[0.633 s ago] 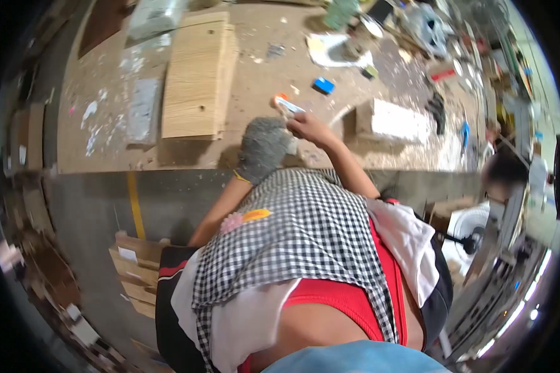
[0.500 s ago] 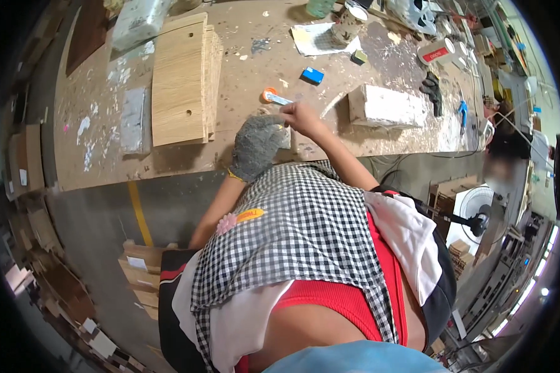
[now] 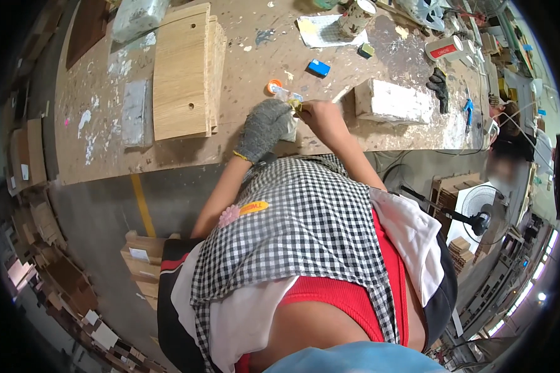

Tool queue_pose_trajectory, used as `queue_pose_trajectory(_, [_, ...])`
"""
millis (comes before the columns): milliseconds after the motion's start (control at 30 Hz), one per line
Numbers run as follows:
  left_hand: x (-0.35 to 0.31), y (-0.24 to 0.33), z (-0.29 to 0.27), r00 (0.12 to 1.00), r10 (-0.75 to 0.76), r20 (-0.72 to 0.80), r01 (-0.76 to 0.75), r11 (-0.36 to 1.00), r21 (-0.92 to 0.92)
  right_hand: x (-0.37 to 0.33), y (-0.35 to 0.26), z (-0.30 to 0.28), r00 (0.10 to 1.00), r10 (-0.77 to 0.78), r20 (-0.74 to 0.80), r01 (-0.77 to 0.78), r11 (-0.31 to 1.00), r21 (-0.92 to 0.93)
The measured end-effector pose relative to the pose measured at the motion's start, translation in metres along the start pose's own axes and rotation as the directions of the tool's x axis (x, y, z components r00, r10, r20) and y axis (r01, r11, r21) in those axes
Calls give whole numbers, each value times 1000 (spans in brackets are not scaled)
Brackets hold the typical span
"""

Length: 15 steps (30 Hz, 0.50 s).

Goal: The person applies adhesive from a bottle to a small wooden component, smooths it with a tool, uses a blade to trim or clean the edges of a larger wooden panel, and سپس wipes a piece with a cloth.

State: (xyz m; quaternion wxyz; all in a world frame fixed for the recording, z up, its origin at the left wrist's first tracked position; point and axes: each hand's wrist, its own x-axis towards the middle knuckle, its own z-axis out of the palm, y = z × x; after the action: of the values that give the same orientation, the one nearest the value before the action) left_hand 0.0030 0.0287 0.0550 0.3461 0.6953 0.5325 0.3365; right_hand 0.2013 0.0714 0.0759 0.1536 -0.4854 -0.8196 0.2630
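Note:
At the bench's near edge my left hand (image 3: 260, 129), in a grey knitted glove with a yellow cuff edge, is closed around the upper part of a small whitish bag-like thing (image 3: 289, 130). Bare, my right hand (image 3: 325, 119) pinches a thin yellowish piece (image 3: 297, 105) at the top of it; exactly what that piece is stays unclear. Just beyond the fingers lies an orange round cap (image 3: 274, 86), with a pale blue-and-white strip (image 3: 282, 93) beside it, partly hidden by my hands. Farther off sits a blue block (image 3: 318, 68).
Stacked wood-grain boards (image 3: 182, 74) and a wrapped slab (image 3: 137, 113) lie left. Right are a white wrapped block (image 3: 393, 103), a dark glove (image 3: 439, 90) and a blue-handled tool (image 3: 468, 107). A patterned cup (image 3: 357, 17) stands on paper behind. A fan (image 3: 479, 208) stands beyond the bench.
My right hand has moved a little right and turned beside the gloved hand. The yellowish piece now shows between my hands, and more of the whitish thing is visible. The view has shifted slightly.

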Motion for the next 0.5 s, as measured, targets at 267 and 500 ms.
queue_pose_trajectory(267, [5, -8, 12, 989, 108, -96, -91, 982, 164, -3, -24, -11, 984, 136, 118, -173, 898, 405])
queue_pose_trajectory(500, [-1, -7, 3, 980, 172, -99, -153, 972, 178, 11, -15, -38, 902, 412, -128, -217, 689, 692])
